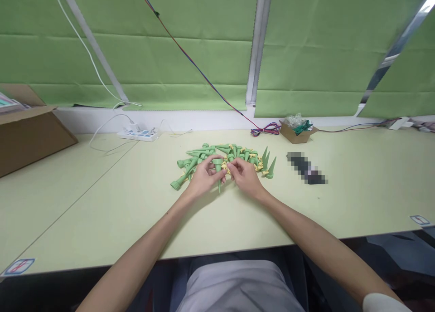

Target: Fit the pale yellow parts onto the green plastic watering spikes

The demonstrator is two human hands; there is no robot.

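A green plastic spike (218,169) with a wide cap is held in my left hand (204,178), its cap up and its tip pointing down. Close beside it, my right hand (245,177) has its thumb and index finger pinched at a small yellow piece (224,167) next to the spike. Behind and around both hands lies a pile of similar green spikes (193,160), several with yellow pieces on them. A few green spikes (271,168) stick up at the pile's right end.
A small cardboard box (295,135) with clear and green plastic stands at the back, beside coiled wires (267,129). A pixelated dark object (306,168) lies to the right. At left are a power strip (139,133) and a large cardboard box (34,137).
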